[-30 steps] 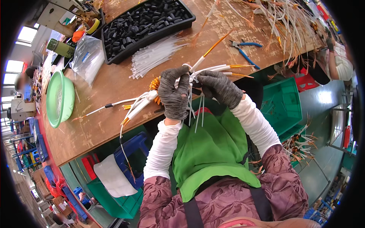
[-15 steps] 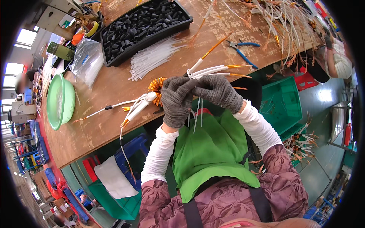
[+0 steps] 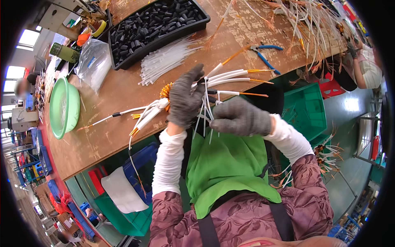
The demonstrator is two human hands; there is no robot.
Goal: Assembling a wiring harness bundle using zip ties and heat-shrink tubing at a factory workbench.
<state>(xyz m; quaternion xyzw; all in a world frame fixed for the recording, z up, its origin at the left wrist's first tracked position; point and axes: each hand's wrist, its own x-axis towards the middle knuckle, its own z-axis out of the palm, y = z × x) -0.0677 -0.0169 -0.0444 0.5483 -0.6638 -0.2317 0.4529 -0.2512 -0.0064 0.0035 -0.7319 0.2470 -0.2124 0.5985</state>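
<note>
A copper-wire coil point(image 3: 166, 91) with white-sleeved leads point(image 3: 227, 78) lies across the table's near edge. My left hand point(image 3: 184, 99), in a grey glove, closes round the coil and hides much of it. White cable ties point(image 3: 205, 96) are looped about the leads on the right, their tails hanging down. Gloved in grey too, my right hand point(image 3: 242, 117) is closed, its fingertips pinching a tie's tail below the leads. Bare copper ends stick out of the sleeves on the right, and black sleeve pieces show between my hands.
A black tray point(image 3: 160, 44) of black sleeves stands at the back, beside loose white cable ties point(image 3: 168, 61). Blue-handled cutters point(image 3: 266, 57) lie to the right. Left are a green basin point(image 3: 75, 107) and a plastic bag point(image 3: 94, 64). A co-worker's hand point(image 3: 353, 49) shows far right.
My hands have moved apart. The right hand has come down from the leads to the tie tails; the left has tilted upward, uncovering the ties and a black-sleeved lead.
</note>
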